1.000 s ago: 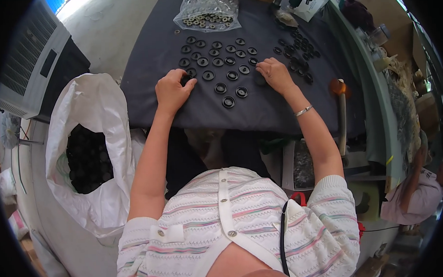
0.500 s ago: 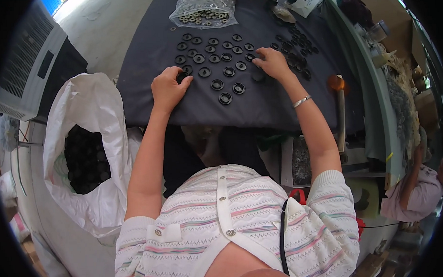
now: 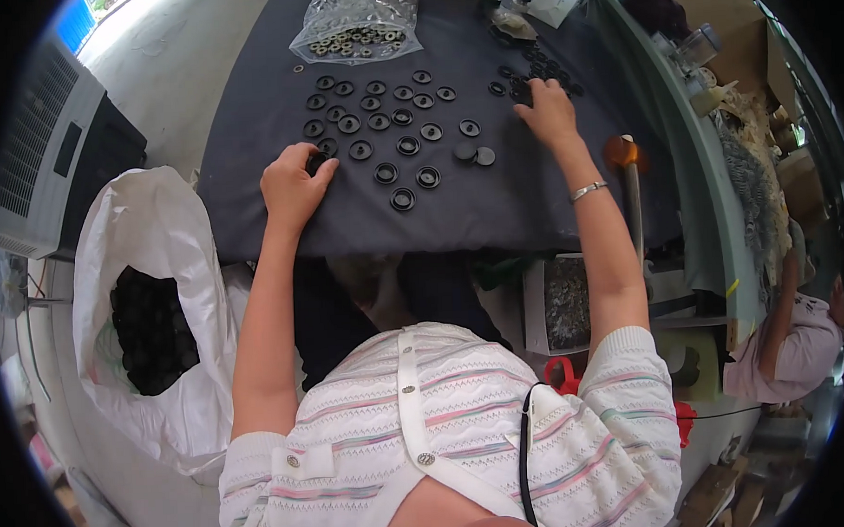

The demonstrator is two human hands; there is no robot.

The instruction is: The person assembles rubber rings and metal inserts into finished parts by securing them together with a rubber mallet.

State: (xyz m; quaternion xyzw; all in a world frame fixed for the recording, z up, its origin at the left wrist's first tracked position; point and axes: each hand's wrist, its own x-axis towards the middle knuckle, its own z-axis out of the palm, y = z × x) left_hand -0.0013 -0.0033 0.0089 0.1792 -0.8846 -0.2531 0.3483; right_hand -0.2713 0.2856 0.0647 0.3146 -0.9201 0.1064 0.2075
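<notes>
Work in hand is judged to be the laying out of black ring-shaped parts (image 3: 380, 123) in rows on a dark cloth-covered surface (image 3: 253, 204). The left hand (image 3: 294, 184) rests near the front-left of the laid-out group, its grip curled together on one black ring (image 3: 317, 162) at the fingertips. The right hand (image 3: 549, 110) reaches toward the far-right part of the surface, fingers spread over a loose cluster of black parts (image 3: 527, 74); whether its grip is closed on anything cannot be told from this view. The rows occupy the middle of the surface, with a few stragglers nearer the front edge, among them one ring (image 3: 403, 199) set apart. A clear bag of pale rings (image 3: 356, 29) lies at the far edge, just beyond the rows. An orange-handled tool (image 3: 623, 154) lies near the right edge. A white sack (image 3: 154, 301) holding dark pieces stands off the left edge, beside the person's left arm. Judgement: to do this step well, each ring should be set flat and the same way up, apart from its neighbours, in line with the existing rows; the right hand should lift single pieces from the cluster rather than drag several, so the ordered rows are not disturbed
</notes>
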